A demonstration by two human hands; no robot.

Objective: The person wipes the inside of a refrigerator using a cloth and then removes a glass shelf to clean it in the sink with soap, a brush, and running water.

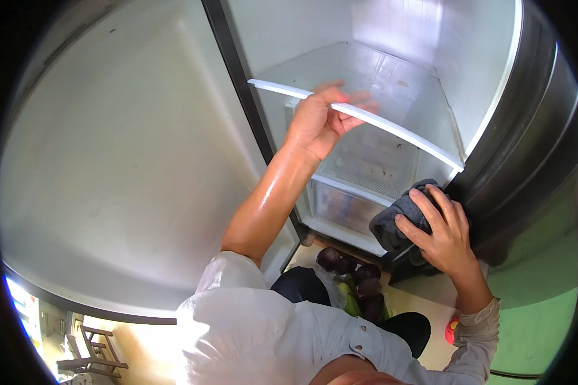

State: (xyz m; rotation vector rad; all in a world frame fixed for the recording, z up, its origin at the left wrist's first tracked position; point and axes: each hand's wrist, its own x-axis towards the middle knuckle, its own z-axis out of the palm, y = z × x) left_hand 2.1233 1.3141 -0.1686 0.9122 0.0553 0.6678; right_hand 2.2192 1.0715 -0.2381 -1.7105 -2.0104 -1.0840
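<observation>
An empty glass refrigerator shelf (390, 82) with a white front trim (404, 134) spans the open compartment. My left hand (322, 115) is at that trim, its palm and fingers partly under the see-through shelf, fingers spread; whether it grips the trim is unclear. My right hand (436, 231) presses a dark grey cloth (400, 216) against the right front edge of the cabinet, below the shelf's right end. Beneath the shelf lies a lower shelf with a mesh-like surface (361, 178), bearing small dark specks. Under it sits a clear drawer (342, 202).
The open refrigerator door (125, 144) fills the left side. Dark round purple produce (368, 279) and green vegetables (349, 301) in clear plastic lie on the floor between my knees. A wooden chair (96, 353) stands at the lower left, and a red-and-yellow object (452, 329) lies at the right.
</observation>
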